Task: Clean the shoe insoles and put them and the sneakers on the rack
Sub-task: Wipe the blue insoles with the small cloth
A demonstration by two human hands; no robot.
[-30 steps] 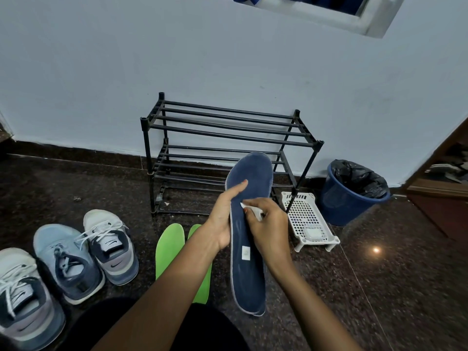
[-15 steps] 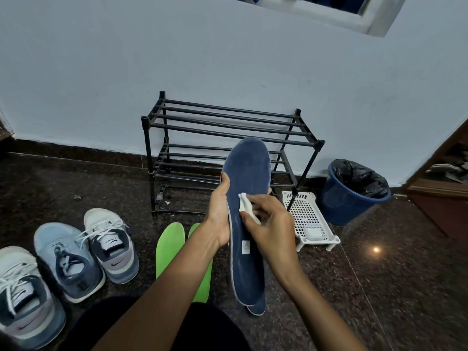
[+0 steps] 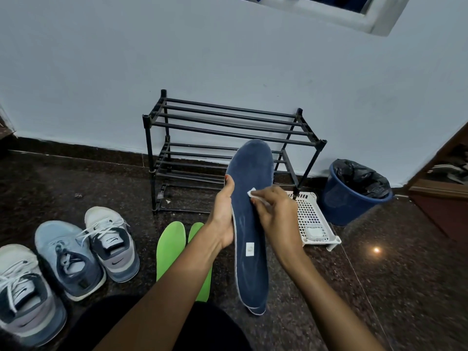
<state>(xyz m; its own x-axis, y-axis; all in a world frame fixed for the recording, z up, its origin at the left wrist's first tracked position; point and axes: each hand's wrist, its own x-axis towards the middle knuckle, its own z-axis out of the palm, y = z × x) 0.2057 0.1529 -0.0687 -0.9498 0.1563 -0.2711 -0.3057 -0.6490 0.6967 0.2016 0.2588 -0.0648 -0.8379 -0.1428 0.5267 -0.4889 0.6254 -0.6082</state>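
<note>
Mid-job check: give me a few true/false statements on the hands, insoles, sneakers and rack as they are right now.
1. The left hand holds the blue insole. True.
2. The right hand is idle. False: it pinches a white wipe against the blue insole.
3. The green insoles are on the rack. False: they lie on the floor in front of it.
4. The sneakers stand on the floor, left of the rack. True.
5. The bin stands right of the rack. True.
</note>
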